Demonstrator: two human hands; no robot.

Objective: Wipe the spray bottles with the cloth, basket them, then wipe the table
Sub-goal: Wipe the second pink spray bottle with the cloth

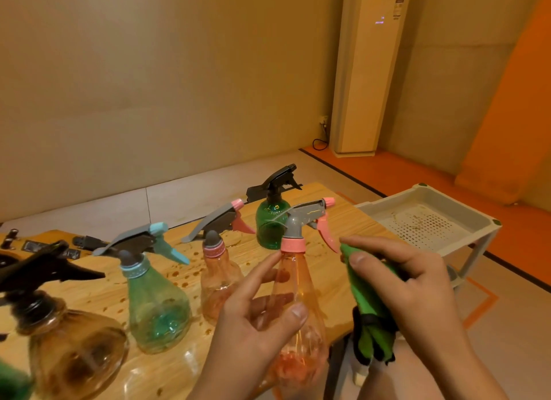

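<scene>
My left hand point(253, 319) grips a clear pink spray bottle point(301, 283) with a grey head and pink trigger, held upright above the table's near right corner. My right hand point(408, 283) holds a folded green cloth point(369, 307) just right of the bottle, apart from it. On the wet wooden table point(343, 220) stand several more bottles: a dark green one with a black head point(272, 223), a second pink one point(219, 283), a teal one point(156, 304) and a brown one point(71, 346). The white perforated basket point(429, 217) sits on a stand to the right.
Water drops spot the table between the bottles. Small dark objects point(86, 241) lie along the table's far left edge. A tall white air conditioner point(366, 71) stands in the far corner. Orange floor lies beyond the basket.
</scene>
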